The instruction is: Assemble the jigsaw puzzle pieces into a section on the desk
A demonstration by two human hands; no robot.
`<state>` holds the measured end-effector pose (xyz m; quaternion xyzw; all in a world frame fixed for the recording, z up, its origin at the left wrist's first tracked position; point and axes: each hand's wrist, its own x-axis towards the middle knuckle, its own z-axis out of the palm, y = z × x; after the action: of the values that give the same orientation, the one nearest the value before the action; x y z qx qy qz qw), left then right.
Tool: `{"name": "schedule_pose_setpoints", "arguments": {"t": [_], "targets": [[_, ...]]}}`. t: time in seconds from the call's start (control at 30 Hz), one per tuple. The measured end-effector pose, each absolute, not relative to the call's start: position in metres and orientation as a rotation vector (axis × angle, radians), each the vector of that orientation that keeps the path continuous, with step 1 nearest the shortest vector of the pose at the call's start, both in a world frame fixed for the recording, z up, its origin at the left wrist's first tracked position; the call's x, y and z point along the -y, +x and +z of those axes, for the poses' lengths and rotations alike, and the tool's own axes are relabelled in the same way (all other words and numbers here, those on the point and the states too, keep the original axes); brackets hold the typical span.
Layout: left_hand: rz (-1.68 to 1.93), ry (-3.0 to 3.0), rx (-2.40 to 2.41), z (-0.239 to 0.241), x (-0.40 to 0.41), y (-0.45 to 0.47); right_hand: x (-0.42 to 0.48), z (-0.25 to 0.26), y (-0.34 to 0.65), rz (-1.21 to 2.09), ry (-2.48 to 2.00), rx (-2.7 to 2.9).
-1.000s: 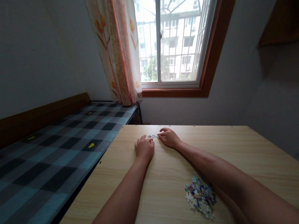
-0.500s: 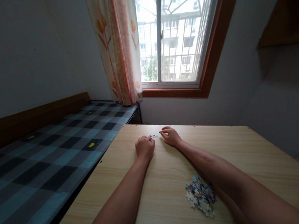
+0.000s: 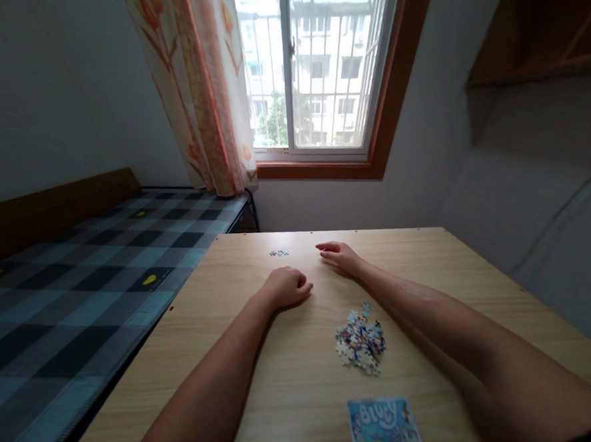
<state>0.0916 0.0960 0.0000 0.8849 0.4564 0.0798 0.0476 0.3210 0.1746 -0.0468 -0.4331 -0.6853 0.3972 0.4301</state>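
My left hand (image 3: 288, 286) rests low over the table with its fingers curled in; whatever they may hold is hidden. To its right and farther back, my right hand (image 3: 342, 258) has its fingers stretched leftward, with nothing visible in them. Beyond my left hand lies a small row of jigsaw puzzle pieces (image 3: 279, 253), touched by neither hand. A heap of mixed jigsaw pieces (image 3: 360, 344) sits nearer to me, between my forearms, with one small cluster at its far edge. Closest to me is a blue picture card or box (image 3: 385, 425) reading "Bluey", cut off by the frame's bottom.
Everything lies on a light wooden table (image 3: 266, 396). A bed with a checked cover (image 3: 103, 279) runs along the left side. Behind the table are a curtain (image 3: 208, 99) and a barred window (image 3: 316, 73). A wooden shelf (image 3: 545, 46) hangs at upper right.
The view has tilted down and turned right, bringing the blue card into sight. My left hand has drawn back from the small row of pieces toward the heap. My right hand is farther from the row.
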Motion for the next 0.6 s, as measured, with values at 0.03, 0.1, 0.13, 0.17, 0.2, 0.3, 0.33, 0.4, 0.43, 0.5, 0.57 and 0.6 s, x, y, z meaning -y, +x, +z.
{"name": "schedule_pose_setpoints", "arguments": {"t": [0.03, 0.1, 0.13, 0.17, 0.2, 0.3, 0.33, 0.4, 0.43, 0.5, 0.57, 0.6], "targets": [[0.193, 2.691, -1.354, 0.003, -0.093, 0.096, -0.163, -0.047, 0.331, 1.004, -1.081, 1.693], [0.073, 2.64, -1.274, 0.01, -0.086, 0.105, -0.137, -0.047, 0.348, 1.026, -1.076, 1.661], [0.009, 2.601, -1.236, 0.014, -0.082, 0.11, -0.124, -0.047, 0.356, 1.062, -1.059, 1.635], [-0.056, 2.56, -1.2, 0.018, -0.079, 0.115, -0.112, -0.046, 0.362, 1.088, -1.045, 1.623], [-0.116, 2.522, -1.166, 0.021, -0.075, 0.12, -0.101, -0.045, 0.367, 1.096, -1.036, 1.632], [-0.237, 2.464, -1.091, 0.03, -0.066, 0.13, -0.076, -0.037, 0.376, 1.114, -0.935, 1.805], [-0.264, 2.457, -1.081, 0.032, -0.064, 0.132, -0.071, -0.034, 0.378, 1.131, -0.888, 1.931], [-0.296, 2.448, -1.076, 0.034, -0.062, 0.134, -0.067, -0.026, 0.379, 1.136, -0.82, 2.17], [-0.304, 2.446, -1.076, 0.034, -0.062, 0.134, -0.067, -0.023, 0.38, 1.132, -0.811, 2.243], [-0.31, 2.454, -1.074, 0.033, -0.062, 0.134, -0.069, -0.02, 0.381, 1.119, -0.812, 2.33], [-0.315, 2.481, -1.071, 0.032, -0.062, 0.135, -0.071, -0.02, 0.382, 1.093, -0.806, 2.397], [-0.321, 2.498, -1.072, 0.032, -0.062, 0.135, -0.073, -0.02, 0.383, 1.071, -0.796, 2.433]]}}
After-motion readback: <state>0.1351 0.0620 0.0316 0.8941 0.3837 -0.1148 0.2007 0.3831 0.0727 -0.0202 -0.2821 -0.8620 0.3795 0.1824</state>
